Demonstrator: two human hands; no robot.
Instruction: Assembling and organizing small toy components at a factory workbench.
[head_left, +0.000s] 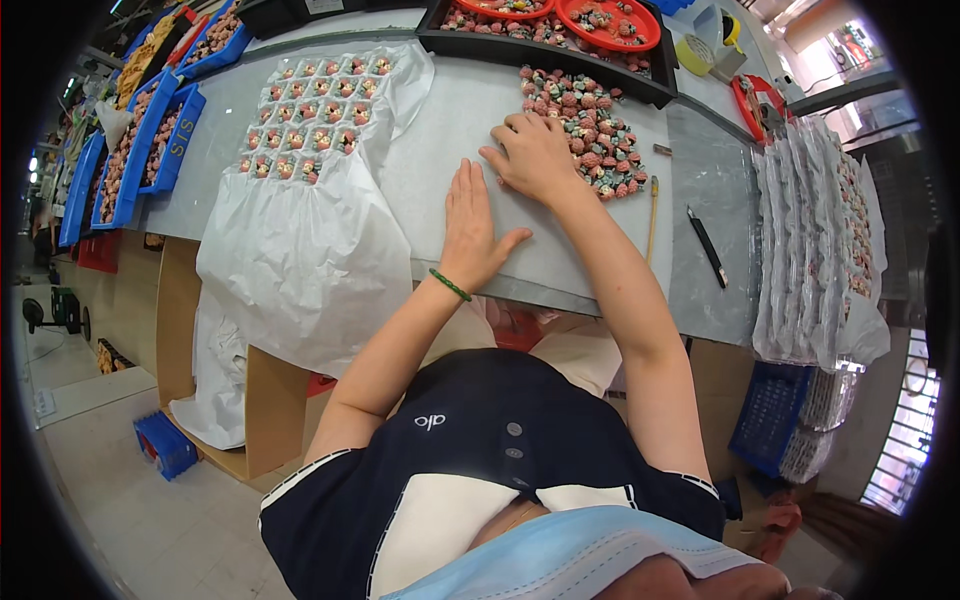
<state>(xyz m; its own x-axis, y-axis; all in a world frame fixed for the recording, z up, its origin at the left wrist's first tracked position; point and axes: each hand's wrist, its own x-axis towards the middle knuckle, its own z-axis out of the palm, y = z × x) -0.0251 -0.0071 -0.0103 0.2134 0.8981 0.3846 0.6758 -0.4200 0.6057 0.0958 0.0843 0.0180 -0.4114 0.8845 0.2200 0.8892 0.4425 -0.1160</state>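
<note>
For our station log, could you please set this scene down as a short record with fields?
Left hand: flat on the smooth white sheet
Right hand: curled at the left edge of a heap of small pink-and-grey pieces
Left side: small pink-and-cream figures in rows
Right side: thin tan stick, slim black pen-shaped tool
Far side: black rectangular tray

At lower centre, a navy short-sleeved shirt [470, 450] has a cream collar [440, 520], white chest lettering [430, 421], grey buttons [514, 430] and white-trimmed cuffs [308, 476]. Also worn: pale trousers [582, 357], a green bracelet [451, 285] mid-frame, a light-blue pleated face mask [570, 550] at the bottom.
</note>
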